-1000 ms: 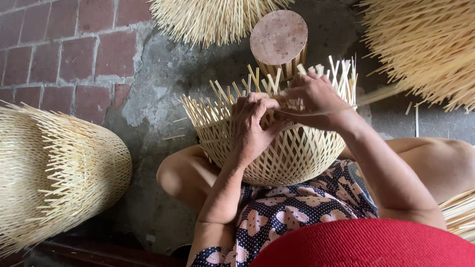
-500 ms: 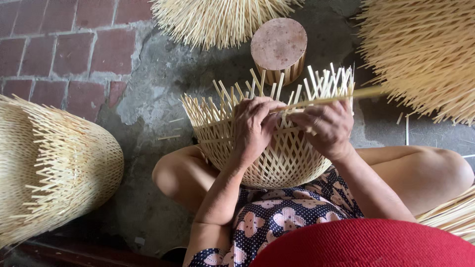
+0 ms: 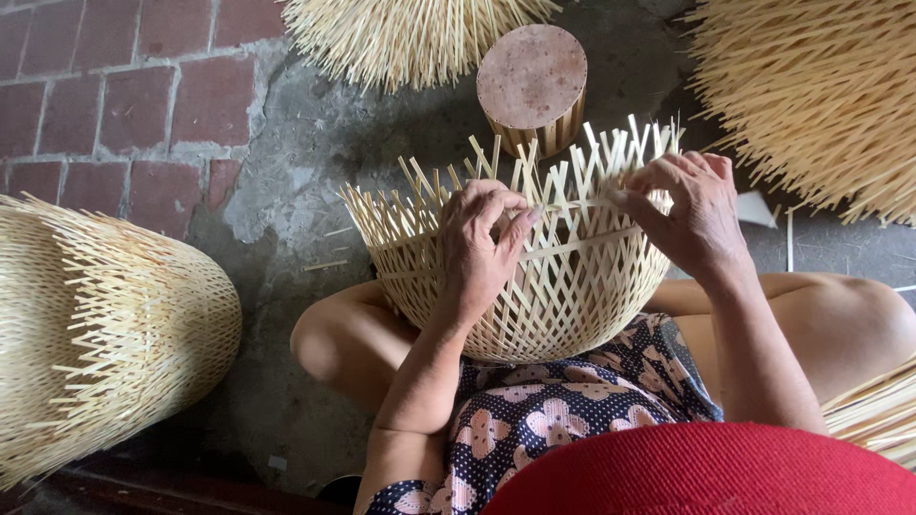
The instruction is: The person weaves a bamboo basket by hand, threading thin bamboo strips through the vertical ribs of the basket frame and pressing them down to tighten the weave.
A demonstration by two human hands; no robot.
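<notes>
A half-woven bamboo basket (image 3: 563,296) rests in my lap with its open rim of loose strip ends pointing away from me. My left hand (image 3: 482,248) lies across the basket's woven wall, fingers pressing on the lattice near the rim. My right hand (image 3: 692,215) pinches a thin horizontal bamboo strip (image 3: 582,205) that runs between the upright ends near the rim. Both hands touch the basket.
A round wooden block (image 3: 532,81) stands just beyond the basket. A large finished bamboo basket (image 3: 95,334) lies at my left. More baskets with bristling strip ends sit at the top (image 3: 410,33) and upper right (image 3: 821,91). Loose strips (image 3: 878,410) lie by my right knee. The floor is brick and cement.
The long strip that stuck out to the right has been drawn into the basket's rim. My right hand moved up to the rim; my left hand stayed on the weave.
</notes>
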